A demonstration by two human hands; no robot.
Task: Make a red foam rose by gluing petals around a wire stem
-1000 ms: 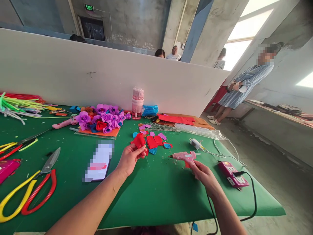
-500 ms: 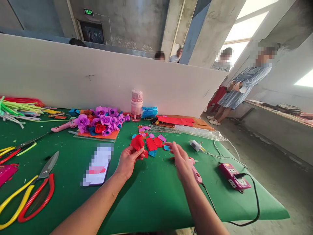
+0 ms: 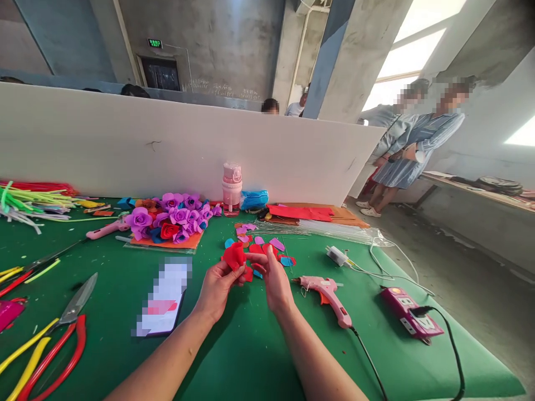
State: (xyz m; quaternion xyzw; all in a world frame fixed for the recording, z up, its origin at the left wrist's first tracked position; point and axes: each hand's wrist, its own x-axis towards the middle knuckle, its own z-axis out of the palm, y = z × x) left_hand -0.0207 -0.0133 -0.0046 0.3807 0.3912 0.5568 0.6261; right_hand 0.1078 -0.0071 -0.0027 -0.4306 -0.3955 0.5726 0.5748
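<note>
Flower (image 3: 233,256), red felt, clasped in left hand (image 3: 217,285) grip; right hand (image 3: 273,283) pinches its edge.

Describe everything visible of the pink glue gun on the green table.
The glue gun is pink plastic, as it looks, with an orange trigger and a red mark on the handle. It rests on the green table cover, propped on a thin wire stand; the nozzle points left, the handle toward the lower right. A black cord leaves the handle's end. No hand touches it: the right hand is just left of it, at a red flower piece held by the left hand.
</note>
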